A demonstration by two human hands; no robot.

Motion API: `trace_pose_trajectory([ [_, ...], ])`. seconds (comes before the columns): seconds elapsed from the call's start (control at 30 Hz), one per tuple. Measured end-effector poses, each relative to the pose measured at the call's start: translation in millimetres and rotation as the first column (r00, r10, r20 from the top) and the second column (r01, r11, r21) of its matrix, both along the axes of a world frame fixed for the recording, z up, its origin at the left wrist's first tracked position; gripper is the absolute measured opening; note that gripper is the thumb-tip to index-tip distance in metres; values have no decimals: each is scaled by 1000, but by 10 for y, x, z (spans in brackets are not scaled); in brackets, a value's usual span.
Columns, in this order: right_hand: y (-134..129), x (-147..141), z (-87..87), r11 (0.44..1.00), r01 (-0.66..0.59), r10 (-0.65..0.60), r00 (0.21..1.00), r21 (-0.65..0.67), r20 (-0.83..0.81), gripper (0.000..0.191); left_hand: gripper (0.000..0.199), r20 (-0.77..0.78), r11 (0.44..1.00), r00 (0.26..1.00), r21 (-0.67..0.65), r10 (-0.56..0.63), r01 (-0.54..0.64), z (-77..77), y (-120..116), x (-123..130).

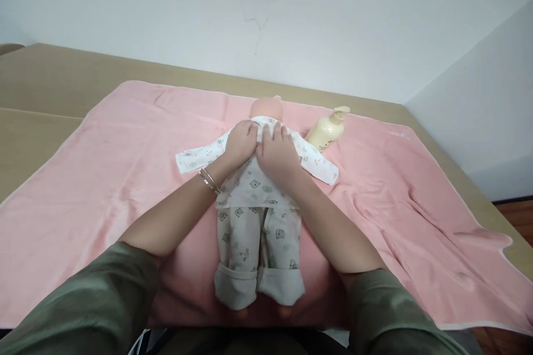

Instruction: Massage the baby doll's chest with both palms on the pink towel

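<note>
Head view: nearest lie the turned-up cuffs (235, 288) of the baby doll (266, 108), with a little of its feet showing beneath; the doll is stretched out on the pink blanket (166, 122), its head toward the wall (333, 33). The patterned trousers (245, 236) and shirt (254, 180) look like soft, thin cloth that would crease and slide if tugged, so a hold should take in the body underneath. Farther up, on the upper shirt, the left hand (242, 141) is loosely curled, though whether it pinches cloth I cannot tell; the right hand (278, 155) lies mostly flat, fingers slightly parted, gripping nothing visible. The body is probably light to moderate and fairly firm, best taken with both palms around the torso, below the arms, with support for the smooth head. Beyond one sleeve leans the pump bottle (327, 132), likely slick, and better held round its body than its nozzle.
</note>
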State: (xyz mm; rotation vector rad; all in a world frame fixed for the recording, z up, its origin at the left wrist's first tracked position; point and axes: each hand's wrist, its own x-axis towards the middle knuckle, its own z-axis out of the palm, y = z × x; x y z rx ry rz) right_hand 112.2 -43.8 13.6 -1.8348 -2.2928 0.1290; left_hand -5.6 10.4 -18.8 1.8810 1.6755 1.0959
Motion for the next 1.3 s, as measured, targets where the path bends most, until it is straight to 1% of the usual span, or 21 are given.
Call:
trace_pose_trajectory([
  [0.1, -66, -39, -13, 983, -181, 179, 983, 39, 37, 65, 39, 184, 997, 981, -54, 60, -51, -21, 41, -35],
  [0.17, 59, 50, -22, 967, -252, 253, 968, 26, -9, 64, 38, 222, 998, 973, -35, 61, -54, -28, 24, -26],
  [0.2, 149, 114, -22, 968, -249, 249, 967, 10, -45, 63, 39, 225, 998, 973, -13, 56, -54, -31, 9, -16],
  [0.27, 306, 231, -14, 991, -132, 128, 986, -32, -107, 64, 39, 237, 998, 970, 27, 53, -61, -38, -18, 7],
  [0.33, 348, 271, 1, 996, 52, -61, 991, -79, -119, 70, 39, 287, 996, 956, 35, 66, -80, -47, -30, 26],
  [0.4, 238, 206, 12, 983, 165, -171, 983, -81, -71, 72, 37, 341, 995, 936, 14, 86, -97, -56, -28, 35],
  [0.43, 143, 145, 14, 985, 163, -165, 986, -60, -37, 71, 36, 358, 995, 929, -1, 93, -99, -59, -24, 36],
  [0.47, 40, 76, 11, 992, 127, -127, 992, -24, -5, 68, 34, 370, 995, 924, -16, 99, -100, -62, -22, 36],
  [0.5, -53, 12, 5, 999, 31, -31, 999, 8, 18, 67, 32, 379, 995, 920, -29, 101, -97, -63, -22, 35],
  [0.57, -152, -64, -15, 989, -140, 139, 990, 47, 29, 68, 29, 398, 994, 911, -49, 105, -93, -66, -26, 32],
  [0.63, -93, -32, -31, 969, -241, 242, 970, 43, 4, 67, 31, 403, 994, 909, -55, 108, -93, -66, -33, 29],
  [0.7, 83, 92, -36, 963, -270, 270, 962, 3, -44, 64, 34, 358, 995, 928, -41, 99, -91, -63, -37, 28],
  [0.73, 181, 165, -35, 968, -249, 247, 966, -15, -70, 62, 34, 321, 996, 943, -33, 94, -88, -61, -37, 29],
  [0.8, 320, 272, -31, 995, -91, 86, 989, -37, -117, 65, 35, 247, 996, 965, -21, 84, -81, -57, -35, 31],
  [0.87, 320, 281, -29, 997, 54, -61, 991, -56, -123, 69, 35, 201, 997, 976, -17, 80, -78, -56, -30, 32],
  [0.9, 266, 246, -31, 993, 96, -102, 989, -62, -109, 70, 35, 190, 997, 978, -13, 83, -82, -57, -27, 30],
  [0.97, 97, 129, -40, 994, 100, -102, 992, -35, -68, 70, 35, 176, 996, 981, -9, 86, -86, -56, -21, 24],
  [1.07, -85, -14, -66, 995, -75, 78, 996, 69, -34, 65, 36, 172, 996, 982, -36, 82, -77, -43, -12, 10],
  [1.13, -37, 3, -80, 985, -147, 152, 986, 87, -63, 63, 37, 157, 997, 985, -47, 74, -67, -26, -13, 9],
  [1.17, 35, 48, -83, 989, -122, 130, 987, 82, -94, 62, 38, 140, 997, 988, -39, 69, -64, -17, -17, 11],
  [1.3, 355, 274, -62, 995, 88, -77, 977, 48, -201, 58, 39, 64, 999, 997, 8, 41, -42, 0, -48, 36],
])
